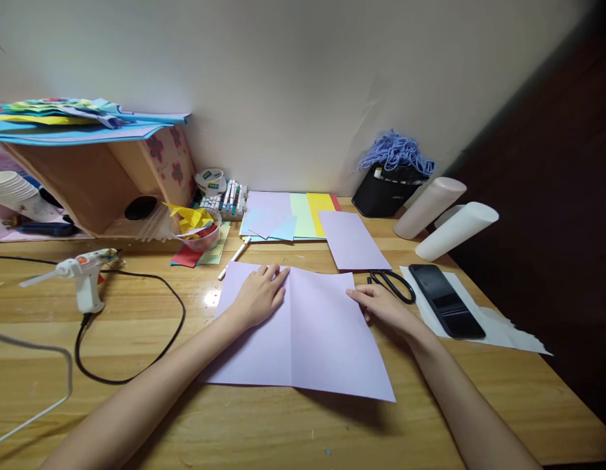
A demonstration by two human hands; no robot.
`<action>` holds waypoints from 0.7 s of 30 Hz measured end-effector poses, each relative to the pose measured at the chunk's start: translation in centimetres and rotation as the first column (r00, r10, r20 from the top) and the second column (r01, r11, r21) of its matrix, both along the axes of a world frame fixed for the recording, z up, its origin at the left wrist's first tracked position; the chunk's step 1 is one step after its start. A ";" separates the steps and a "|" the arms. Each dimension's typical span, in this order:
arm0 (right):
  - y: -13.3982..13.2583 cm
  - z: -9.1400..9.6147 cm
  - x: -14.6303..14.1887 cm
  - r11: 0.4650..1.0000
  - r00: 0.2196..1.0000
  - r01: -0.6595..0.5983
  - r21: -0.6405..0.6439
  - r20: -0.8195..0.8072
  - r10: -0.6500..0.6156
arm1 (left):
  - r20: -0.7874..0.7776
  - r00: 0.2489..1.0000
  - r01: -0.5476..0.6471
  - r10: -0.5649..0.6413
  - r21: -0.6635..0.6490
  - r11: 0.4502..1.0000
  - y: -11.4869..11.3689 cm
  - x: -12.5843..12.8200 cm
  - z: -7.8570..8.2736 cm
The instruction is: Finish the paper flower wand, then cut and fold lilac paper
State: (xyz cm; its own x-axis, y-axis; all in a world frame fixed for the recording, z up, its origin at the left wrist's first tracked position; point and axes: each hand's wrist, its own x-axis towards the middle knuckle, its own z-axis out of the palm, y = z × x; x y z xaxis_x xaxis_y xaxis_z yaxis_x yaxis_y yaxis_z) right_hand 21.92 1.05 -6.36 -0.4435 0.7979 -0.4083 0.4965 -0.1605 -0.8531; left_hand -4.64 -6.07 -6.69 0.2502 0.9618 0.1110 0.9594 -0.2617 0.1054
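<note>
The lilac sheet point(322, 339) lies open on the worktop point(185, 418), with a crease down its centre. The left hand point(258, 297) presses flat on it, fingers extended, gripping nothing. The right hand point(381, 307) touches the right edge; whether it pinches cannot be determined. Judged step: flattening. Any refold requires aligned edges. Scissors point(393, 284) and phone point(447, 300) crowd the right hand.

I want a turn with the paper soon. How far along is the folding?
One fold looks done: the lilac sheet has a crease down its middle and lies open. Right now the left hand presses flat beside the crease and the right hand touches the right edge. The scissors and glue gun lie untouched, so any cutting or gluing is not yet begun.
</note>
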 end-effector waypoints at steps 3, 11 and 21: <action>-0.1 0.7 0.1 0.998 0.999 -0.026 -0.060 0.036 0.028 | 0.018 1.000 0.007 -0.007 -0.004 1.000 0.1 0.0 0.0; 0.1 0.9 0.8 0.976 0.996 -0.090 -0.198 -0.013 0.089 | 0.079 0.997 0.008 -0.007 -0.017 1.000 0.3 -0.2 -0.1; -0.2 1.6 1.3 0.967 0.989 -0.097 -0.235 -0.129 0.068 | 0.106 0.994 -0.011 0.012 -0.012 1.000 0.2 -0.1 -0.3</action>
State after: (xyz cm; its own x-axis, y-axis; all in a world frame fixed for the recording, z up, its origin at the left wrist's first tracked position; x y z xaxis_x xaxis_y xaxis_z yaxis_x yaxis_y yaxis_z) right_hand 23.18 0.81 -4.78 -0.5606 0.6416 -0.5235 0.4141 -0.3303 -0.8482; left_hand -4.77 -5.87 -6.98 0.2267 0.9658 0.1255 0.9456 -0.2492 0.2092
